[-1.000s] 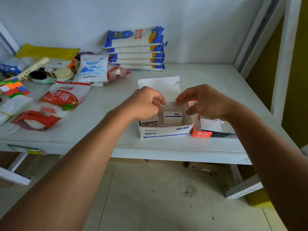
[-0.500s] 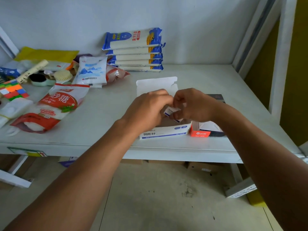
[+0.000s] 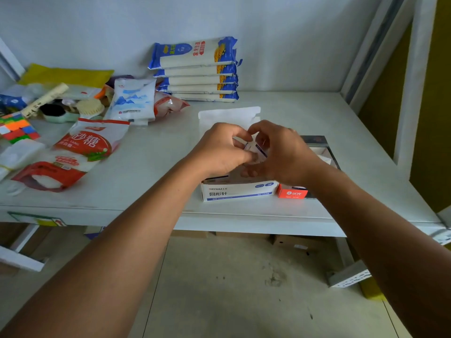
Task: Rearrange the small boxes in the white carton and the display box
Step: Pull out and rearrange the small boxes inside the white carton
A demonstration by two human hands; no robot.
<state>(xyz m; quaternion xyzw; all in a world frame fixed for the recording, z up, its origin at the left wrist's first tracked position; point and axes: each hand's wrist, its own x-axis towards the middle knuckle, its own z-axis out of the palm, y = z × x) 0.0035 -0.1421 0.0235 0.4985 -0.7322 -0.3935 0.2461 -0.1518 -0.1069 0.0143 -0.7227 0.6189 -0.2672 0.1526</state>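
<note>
The white carton [image 3: 239,191] with blue print stands near the table's front edge, its lid flap [image 3: 229,115] open toward the back. Right beside it sits the display box [image 3: 291,191], orange in front with dark sides. My left hand [image 3: 219,152] and my right hand [image 3: 280,152] meet just above the carton. Between their fingertips they pinch one small white box [image 3: 256,150] with a blue stripe, tilted. My hands hide the inside of the carton and most of the display box.
A stack of blue-and-white noodle packs [image 3: 197,69] stands at the back wall. Bags of sugar [image 3: 83,147] and salt [image 3: 133,101], a colourful cube [image 3: 17,128] and brushes crowd the left. A white shelf post [image 3: 410,81] rises on the right.
Both hands came out of the carton and met above it, lifting one small box. They now hold it slightly higher, and the display box's back shows more.
</note>
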